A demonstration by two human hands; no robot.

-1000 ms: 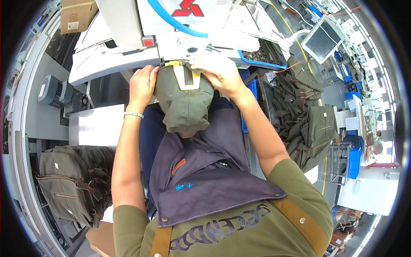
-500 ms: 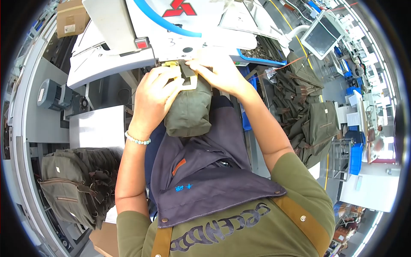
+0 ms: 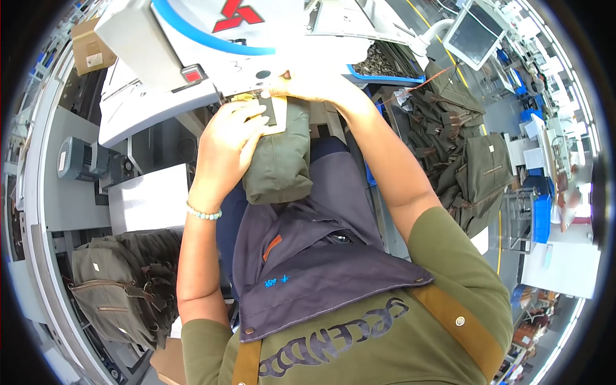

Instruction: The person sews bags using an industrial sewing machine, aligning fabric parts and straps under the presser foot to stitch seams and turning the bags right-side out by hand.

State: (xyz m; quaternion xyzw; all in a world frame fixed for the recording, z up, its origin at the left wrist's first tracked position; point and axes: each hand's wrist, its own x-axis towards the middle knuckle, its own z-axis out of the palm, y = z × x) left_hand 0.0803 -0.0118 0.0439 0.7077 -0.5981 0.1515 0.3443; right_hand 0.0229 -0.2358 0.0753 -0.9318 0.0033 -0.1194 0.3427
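A dark green canvas bag [image 3: 280,163] hangs at the front edge of the white sewing machine [image 3: 192,51]. On its upper part lies a pale yellow template [image 3: 280,122] with a short dark strap [image 3: 271,112] across it. My left hand [image 3: 226,138] is closed at the left side of the template, fingertips pressed on the template and strap. From the right, my right hand [image 3: 308,86] reaches in with its fingertips closed at the strap's top end. Bright glare washes out part of this hand, and the machine covers the bag's top edge.
Stacked green bags [image 3: 122,282] stand at lower left, and more green bags [image 3: 481,173] are piled at right. A blue-edged tray [image 3: 385,64] of small metal parts sits beside the machine. A monitor [image 3: 475,32] is at upper right, a grey motor [image 3: 80,157] at left.
The view has shifted, so the machine sits further left. My right hand's fingertips have moved left along the template to the strap's top end. My left hand stays on the template.
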